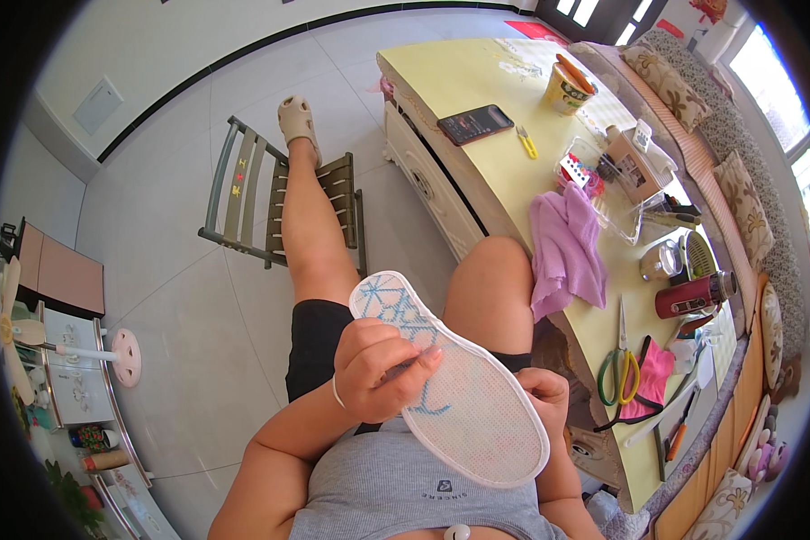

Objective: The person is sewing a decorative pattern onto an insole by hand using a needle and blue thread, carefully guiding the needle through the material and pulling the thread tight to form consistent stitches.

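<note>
A white mesh insole (477,405), partly cross-stitched in blue thread at its narrower far end, is held tilted above my lap. My left hand (380,371) is closed on its left edge, thumb lying across the stitched face and fingers curled. Whether a needle sits in that pinch is too small to tell. At the opposite edge, my right hand (545,396) is closed with its fingers bent, partly hidden by the insole's rim. What those fingers pinch there cannot be made out.
A folding chair (324,202) supports my outstretched leg. On the yellow-topped table (504,171) to the right are a phone (475,124), yellow cutter (526,142), purple towel (567,243), scissors (620,369) and red thermos (693,295). A white fan (81,352) stands left.
</note>
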A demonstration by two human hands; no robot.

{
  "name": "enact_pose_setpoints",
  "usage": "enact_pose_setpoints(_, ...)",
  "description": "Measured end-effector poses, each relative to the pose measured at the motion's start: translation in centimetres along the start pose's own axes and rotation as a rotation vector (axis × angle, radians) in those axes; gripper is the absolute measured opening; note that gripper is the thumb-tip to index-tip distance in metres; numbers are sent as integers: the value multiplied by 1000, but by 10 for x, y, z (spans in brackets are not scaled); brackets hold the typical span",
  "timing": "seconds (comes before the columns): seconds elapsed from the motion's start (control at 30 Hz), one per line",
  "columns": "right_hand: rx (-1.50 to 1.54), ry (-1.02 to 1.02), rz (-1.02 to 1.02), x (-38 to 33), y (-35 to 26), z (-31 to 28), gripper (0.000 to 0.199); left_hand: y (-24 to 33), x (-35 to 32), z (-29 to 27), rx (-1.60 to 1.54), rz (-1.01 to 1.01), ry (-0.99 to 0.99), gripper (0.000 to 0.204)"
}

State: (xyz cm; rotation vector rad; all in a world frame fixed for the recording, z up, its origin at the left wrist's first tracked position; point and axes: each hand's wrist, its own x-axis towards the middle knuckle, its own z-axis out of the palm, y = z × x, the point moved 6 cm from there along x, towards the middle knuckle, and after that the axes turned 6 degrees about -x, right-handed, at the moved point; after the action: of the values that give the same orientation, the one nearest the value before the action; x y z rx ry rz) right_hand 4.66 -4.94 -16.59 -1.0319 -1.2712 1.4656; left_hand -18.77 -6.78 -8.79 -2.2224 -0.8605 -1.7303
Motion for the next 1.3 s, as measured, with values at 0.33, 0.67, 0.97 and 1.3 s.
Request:
enact_pose_setpoints(0.33,37,106,-59,-10,-5,-17,10,2,-1,-2,-8,-4,11,29)
enact_pose_setpoints(0.67,21,125,-101,-14,-7,-23,12,3,-2,-4,-18,-3,21,25)
enact_pose_setpoints(0.97,7,155,-126,-16,-10,-28,12,3,-3,-5,-8,0,32,23)
enact_pose_setpoints(1.3,44,174,-118,-19,-5,-35,12,1,-2,-5,-17,1,11,22)
